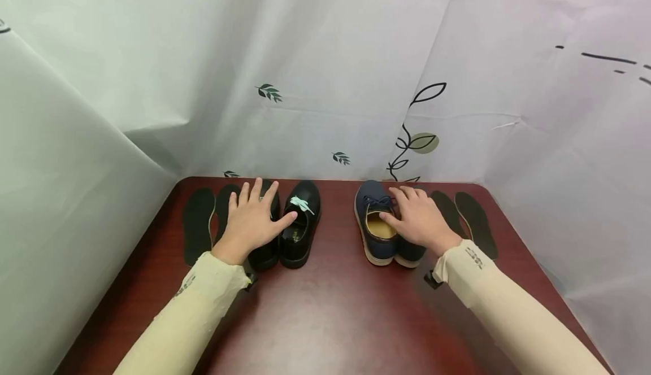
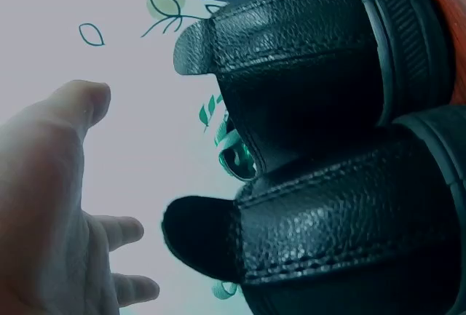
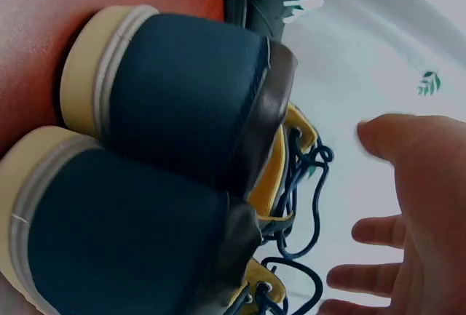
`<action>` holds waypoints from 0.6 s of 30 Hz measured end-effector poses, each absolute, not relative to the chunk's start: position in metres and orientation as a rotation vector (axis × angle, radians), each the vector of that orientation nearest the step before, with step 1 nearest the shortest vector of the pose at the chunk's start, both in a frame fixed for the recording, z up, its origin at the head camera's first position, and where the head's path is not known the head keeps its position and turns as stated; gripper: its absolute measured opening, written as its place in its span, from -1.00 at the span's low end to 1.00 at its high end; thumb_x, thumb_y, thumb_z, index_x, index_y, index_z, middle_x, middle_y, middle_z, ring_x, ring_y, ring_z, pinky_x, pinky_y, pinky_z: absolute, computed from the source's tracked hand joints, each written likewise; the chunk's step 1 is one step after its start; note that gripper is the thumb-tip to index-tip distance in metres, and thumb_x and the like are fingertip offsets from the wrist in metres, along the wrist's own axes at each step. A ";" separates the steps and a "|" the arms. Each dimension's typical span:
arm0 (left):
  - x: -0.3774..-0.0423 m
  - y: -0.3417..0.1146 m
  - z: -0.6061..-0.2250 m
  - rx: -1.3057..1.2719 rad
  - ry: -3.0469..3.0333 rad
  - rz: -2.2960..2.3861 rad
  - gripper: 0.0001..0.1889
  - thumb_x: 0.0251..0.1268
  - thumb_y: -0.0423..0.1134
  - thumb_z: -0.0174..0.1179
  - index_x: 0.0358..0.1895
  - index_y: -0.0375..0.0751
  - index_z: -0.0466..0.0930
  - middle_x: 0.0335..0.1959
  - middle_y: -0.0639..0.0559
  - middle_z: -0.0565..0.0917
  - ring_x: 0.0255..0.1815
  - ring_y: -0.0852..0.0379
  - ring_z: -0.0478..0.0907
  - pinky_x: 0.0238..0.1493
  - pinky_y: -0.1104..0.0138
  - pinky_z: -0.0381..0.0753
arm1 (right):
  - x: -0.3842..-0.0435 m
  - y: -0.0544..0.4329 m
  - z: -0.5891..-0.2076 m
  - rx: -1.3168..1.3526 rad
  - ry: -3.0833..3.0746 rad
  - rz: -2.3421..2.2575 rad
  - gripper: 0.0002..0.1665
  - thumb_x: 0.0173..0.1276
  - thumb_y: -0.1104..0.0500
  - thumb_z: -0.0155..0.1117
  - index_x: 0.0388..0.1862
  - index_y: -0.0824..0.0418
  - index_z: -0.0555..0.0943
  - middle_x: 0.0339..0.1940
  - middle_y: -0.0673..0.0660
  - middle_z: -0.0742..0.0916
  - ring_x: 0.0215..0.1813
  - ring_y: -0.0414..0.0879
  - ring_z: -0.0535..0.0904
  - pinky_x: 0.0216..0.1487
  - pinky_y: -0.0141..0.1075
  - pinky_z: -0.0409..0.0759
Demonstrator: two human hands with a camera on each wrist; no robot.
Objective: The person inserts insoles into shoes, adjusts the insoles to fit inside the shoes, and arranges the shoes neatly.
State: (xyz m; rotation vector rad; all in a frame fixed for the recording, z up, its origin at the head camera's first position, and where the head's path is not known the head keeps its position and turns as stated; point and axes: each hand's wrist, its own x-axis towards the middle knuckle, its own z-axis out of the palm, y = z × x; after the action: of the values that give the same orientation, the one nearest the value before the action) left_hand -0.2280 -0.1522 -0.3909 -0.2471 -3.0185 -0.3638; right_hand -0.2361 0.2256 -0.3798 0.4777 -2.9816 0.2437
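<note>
My left hand [image 1: 250, 222] hovers with spread fingers over a pair of black leather shoes [image 1: 307, 248], partly covering the left one. In the left wrist view the heels of these black shoes [image 2: 313, 35] face the camera, and the left hand [image 2: 44, 206] is above them, apart from both. My right hand [image 1: 421, 221] is over a pair of navy lace-up shoes [image 1: 374, 247] with tan insides, hiding much of the right shoe. The right wrist view shows the navy heels [image 3: 182, 97] with the right hand [image 3: 437, 206] beyond, its fingers extended and holding nothing.
Two dark insoles [image 1: 198, 225] lie left of the black shoes, one partly behind my left hand. Two more insoles [image 1: 477, 222] lie right of the navy pair. The reddish-brown table [image 1: 330, 318] ends at a white patterned curtain [image 1: 325, 126] behind and along both sides.
</note>
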 end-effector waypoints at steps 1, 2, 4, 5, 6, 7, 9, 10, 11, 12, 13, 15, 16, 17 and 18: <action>-0.228 -0.152 -0.390 -0.249 -3.020 -0.367 0.03 0.26 0.59 -0.18 0.64 0.03 -0.06 0.64 -0.28 -0.12 0.61 -0.39 -0.21 0.48 -0.32 -0.29 | -0.235 0.225 -0.380 0.485 -2.979 0.238 -0.10 0.43 -0.35 0.11 0.54 0.15 0.28 0.46 0.28 0.43 0.43 0.32 0.29 0.35 0.28 0.27; -0.227 -0.152 -0.389 -0.251 -3.020 -0.371 0.02 0.26 0.58 -0.17 0.64 0.03 -0.06 0.64 -0.28 -0.12 0.61 -0.39 -0.21 0.48 -0.32 -0.29 | -0.233 0.224 -0.380 0.492 -2.973 0.235 -0.12 0.43 -0.33 0.13 0.53 0.15 0.29 0.43 0.27 0.45 0.38 0.31 0.34 0.33 0.25 0.31; -0.226 -0.152 -0.389 -0.252 -3.018 -0.377 0.01 0.27 0.57 -0.17 0.64 0.03 -0.06 0.64 -0.29 -0.11 0.61 -0.39 -0.20 0.48 -0.32 -0.28 | -0.231 0.222 -0.380 0.513 -2.953 0.229 -0.16 0.42 -0.30 0.16 0.50 0.13 0.33 0.38 0.25 0.51 0.31 0.27 0.41 0.27 0.20 0.38; -0.226 -0.153 -0.389 -0.252 -3.018 -0.383 0.01 0.27 0.57 -0.17 0.64 0.03 -0.07 0.64 -0.29 -0.11 0.61 -0.39 -0.20 0.48 -0.32 -0.28 | -0.229 0.220 -0.381 0.527 -2.940 0.226 -0.18 0.42 -0.28 0.17 0.49 0.14 0.36 0.34 0.24 0.54 0.27 0.25 0.45 0.24 0.17 0.42; -0.226 -0.153 -0.390 -0.252 -3.018 -0.388 0.01 0.28 0.57 -0.18 0.64 0.03 -0.06 0.64 -0.29 -0.12 0.61 -0.39 -0.20 0.48 -0.32 -0.28 | -0.228 0.219 -0.381 0.542 -2.926 0.231 -0.21 0.42 -0.27 0.19 0.46 0.14 0.39 0.31 0.24 0.57 0.24 0.23 0.48 0.22 0.15 0.45; -0.225 -0.154 -0.391 -0.252 -3.015 -0.394 0.00 0.28 0.57 -0.18 0.64 0.03 -0.06 0.64 -0.28 -0.11 0.61 -0.39 -0.20 0.48 -0.32 -0.28 | -0.226 0.218 -0.381 0.553 -2.913 0.240 -0.24 0.42 -0.25 0.20 0.43 0.15 0.42 0.28 0.24 0.59 0.22 0.22 0.50 0.20 0.14 0.47; -0.224 -0.154 -0.394 -0.253 -3.007 -0.414 0.00 0.29 0.57 -0.18 0.64 0.03 -0.05 0.64 -0.29 -0.10 0.61 -0.39 -0.20 0.48 -0.33 -0.27 | -0.221 0.215 -0.382 0.560 -2.893 0.273 -0.32 0.42 -0.20 0.21 0.36 0.16 0.49 0.18 0.21 0.63 0.13 0.16 0.56 0.11 0.08 0.54; -0.224 -0.155 -0.395 -0.255 -3.004 -0.423 0.00 0.29 0.56 -0.18 0.64 0.02 -0.04 0.63 -0.29 -0.09 0.61 -0.39 -0.20 0.48 -0.33 -0.26 | -0.219 0.214 -0.382 0.555 -2.889 0.290 -0.36 0.42 -0.18 0.22 0.33 0.15 0.52 0.14 0.19 0.64 0.08 0.12 0.59 0.06 0.05 0.57; -0.223 -0.155 -0.397 -0.256 -3.003 -0.432 -0.01 0.29 0.56 -0.18 0.64 0.02 -0.04 0.63 -0.29 -0.09 0.61 -0.39 -0.21 0.48 -0.33 -0.27 | -0.216 0.213 -0.382 0.550 -2.890 0.308 -0.40 0.42 -0.16 0.22 0.30 0.15 0.55 0.12 0.18 0.65 0.02 0.09 0.62 0.01 0.03 0.60; -0.223 -0.155 -0.398 -0.257 -3.003 -0.437 -0.01 0.30 0.56 -0.18 0.64 0.02 -0.04 0.63 -0.30 -0.09 0.61 -0.39 -0.21 0.48 -0.33 -0.27 | -0.214 0.212 -0.381 0.541 -2.896 0.322 -0.43 0.43 -0.15 0.23 0.27 0.14 0.57 0.09 0.16 0.66 -0.05 0.05 0.63 -0.06 0.00 0.62; -0.223 -0.155 -0.398 -0.256 -2.998 -0.443 -0.01 0.30 0.55 -0.18 0.64 0.02 -0.04 0.63 -0.30 -0.08 0.61 -0.39 -0.20 0.47 -0.33 -0.26 | -0.212 0.211 -0.380 0.531 -2.906 0.330 -0.45 0.43 -0.15 0.22 0.25 0.13 0.58 0.07 0.14 0.66 -0.10 0.02 0.64 -0.11 -0.01 0.63; -0.223 -0.155 -0.398 -0.257 -2.991 -0.452 -0.02 0.30 0.55 -0.17 0.63 0.03 -0.03 0.63 -0.29 -0.07 0.61 -0.38 -0.19 0.48 -0.33 -0.26 | -0.208 0.209 -0.379 0.522 -2.942 0.323 -0.47 0.42 -0.15 0.23 0.22 0.12 0.60 0.06 0.13 0.67 -0.17 -0.02 0.65 -0.18 -0.02 0.63; -0.224 -0.155 -0.397 -0.259 -2.991 -0.452 -0.02 0.30 0.55 -0.18 0.63 0.03 -0.03 0.63 -0.30 -0.07 0.61 -0.38 -0.19 0.47 -0.33 -0.25 | -0.205 0.208 -0.379 0.522 -2.970 0.308 -0.46 0.41 -0.16 0.24 0.22 0.12 0.60 0.05 0.14 0.67 -0.20 -0.02 0.65 -0.19 -0.01 0.63; -0.224 -0.154 -0.396 -0.260 -2.990 -0.454 -0.01 0.30 0.56 -0.19 0.63 0.02 -0.03 0.63 -0.30 -0.07 0.61 -0.38 -0.18 0.47 -0.33 -0.25 | -0.203 0.207 -0.378 0.528 -3.000 0.294 -0.44 0.40 -0.17 0.24 0.22 0.13 0.60 0.06 0.15 0.68 -0.18 -0.01 0.67 -0.18 0.00 0.64; -0.225 -0.154 -0.396 -0.261 -2.988 -0.457 -0.01 0.30 0.56 -0.20 0.63 0.02 -0.03 0.63 -0.30 -0.07 0.61 -0.38 -0.18 0.47 -0.33 -0.25 | -0.202 0.205 -0.378 0.535 -3.029 0.285 -0.42 0.39 -0.19 0.25 0.22 0.14 0.60 0.07 0.15 0.68 -0.15 0.01 0.68 -0.15 0.01 0.64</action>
State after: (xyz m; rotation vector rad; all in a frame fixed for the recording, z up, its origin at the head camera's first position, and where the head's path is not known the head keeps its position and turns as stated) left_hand -0.2247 -0.1542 -0.3960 -0.2609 -2.9881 -0.4572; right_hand -0.2016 0.2052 -0.3785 0.5347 -3.0291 0.2853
